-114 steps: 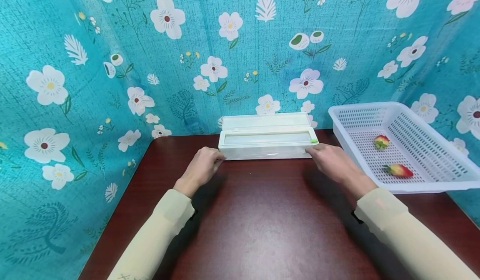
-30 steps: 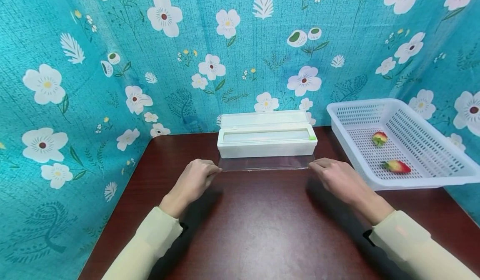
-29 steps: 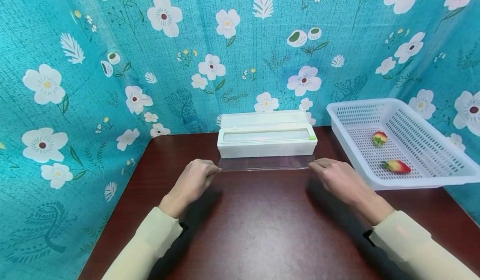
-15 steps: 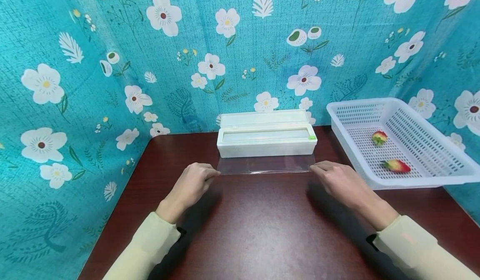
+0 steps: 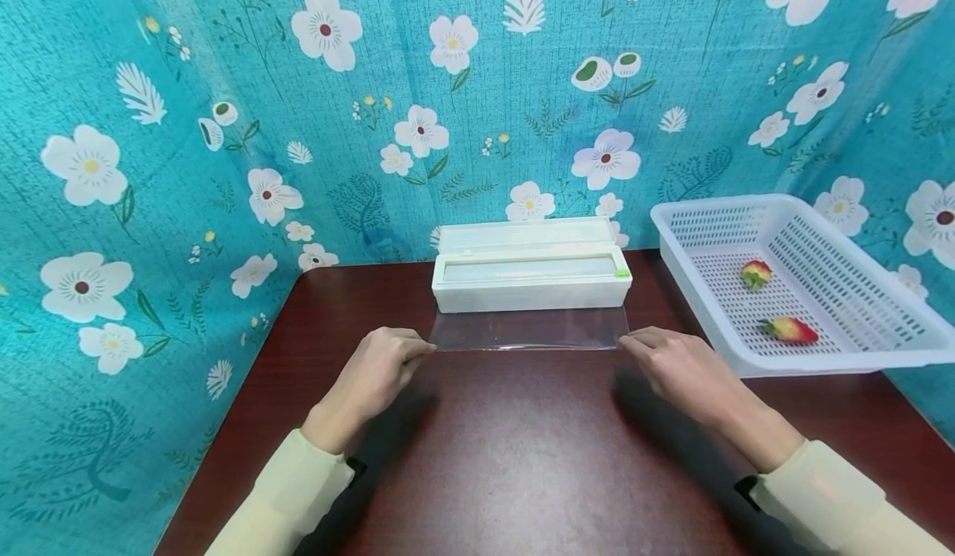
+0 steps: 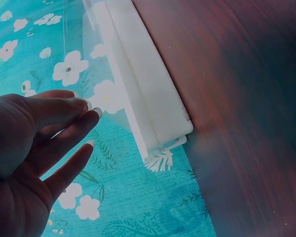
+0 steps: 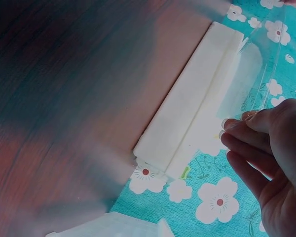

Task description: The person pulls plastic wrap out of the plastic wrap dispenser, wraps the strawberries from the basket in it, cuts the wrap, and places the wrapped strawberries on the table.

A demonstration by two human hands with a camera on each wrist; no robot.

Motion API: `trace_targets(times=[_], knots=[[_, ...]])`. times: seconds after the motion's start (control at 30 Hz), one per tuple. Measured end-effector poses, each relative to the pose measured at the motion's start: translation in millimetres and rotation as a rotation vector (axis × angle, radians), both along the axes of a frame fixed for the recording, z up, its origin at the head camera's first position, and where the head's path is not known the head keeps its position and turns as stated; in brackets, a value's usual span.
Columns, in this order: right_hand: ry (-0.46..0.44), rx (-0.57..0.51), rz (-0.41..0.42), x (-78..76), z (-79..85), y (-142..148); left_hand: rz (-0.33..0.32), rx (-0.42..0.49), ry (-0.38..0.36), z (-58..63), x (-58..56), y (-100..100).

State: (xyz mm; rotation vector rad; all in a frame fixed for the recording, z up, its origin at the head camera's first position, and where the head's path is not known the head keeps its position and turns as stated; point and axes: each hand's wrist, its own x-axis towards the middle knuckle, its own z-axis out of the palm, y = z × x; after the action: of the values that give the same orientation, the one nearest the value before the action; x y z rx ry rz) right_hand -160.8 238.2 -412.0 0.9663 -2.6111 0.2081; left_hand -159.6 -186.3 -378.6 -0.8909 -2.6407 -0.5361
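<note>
A white plastic-wrap dispenser (image 5: 532,295) stands at the back of the dark table, its lid tipped back. From its front a clear sheet of plastic wrap (image 5: 530,331) stretches toward me, its near edge taut between both hands. My left hand (image 5: 373,378) pinches the sheet's left corner between thumb and forefinger. At the right corner, my right hand (image 5: 690,378) pinches it the same way. In the left wrist view the thumb and forefinger of the left hand (image 6: 44,133) meet at the film, other fingers loosely spread. The right wrist view has the right hand (image 7: 271,148) gripping the film's edge.
A white perforated basket (image 5: 716,324) sits at the right, close beside the dispenser. Inside it lie two strawberries, one nearer (image 5: 789,330) and one farther (image 5: 756,274). A blue flowered cloth (image 5: 477,158) hangs behind the table (image 5: 522,440).
Both hands have drawn back from the dispenser toward me, pulling out a longer strip of plastic wrap. The dispenser, basket and strawberries have stayed in place.
</note>
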Motion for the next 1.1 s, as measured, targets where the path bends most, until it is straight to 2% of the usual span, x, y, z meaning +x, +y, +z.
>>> trace_targets(times=[0.37, 0.93, 1.1], knots=[[0.054, 0.014, 0.028, 6.2, 0.5, 0.9, -0.008, -0.005, -0.017, -1.7, 5.8, -1.4], [-0.012, 0.05, 0.009, 19.3, 5.8, -0.7, -0.003, -0.018, -0.059, -3.5, 17.2, -2.6], [0.001, 0.045, 0.024, 22.7, 5.0, 2.1, 0.003, -0.018, -0.063, -1.7, 20.4, -1.7]])
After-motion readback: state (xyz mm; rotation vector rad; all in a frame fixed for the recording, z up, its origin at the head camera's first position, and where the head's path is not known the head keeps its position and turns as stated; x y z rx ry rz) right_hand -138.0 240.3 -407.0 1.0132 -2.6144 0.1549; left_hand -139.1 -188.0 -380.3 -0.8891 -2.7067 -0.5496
